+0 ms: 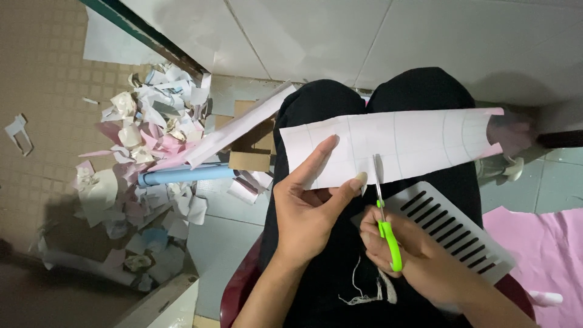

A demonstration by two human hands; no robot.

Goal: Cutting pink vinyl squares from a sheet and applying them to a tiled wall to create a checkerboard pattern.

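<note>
Both our hands sit lowest in view, over the black-clad lap. Our left hand pinches the lower edge of a white gridded paper strip between thumb and fingers, holding it across both knees. Our right hand is closed around green-handled scissors, blades upright and meeting the strip's lower edge. We note a slotted white card beneath, and paper scraps heaped on the floor at left.

The tiled floor bears paper scraps (white, pink), a blue roll and cardboard.
</note>
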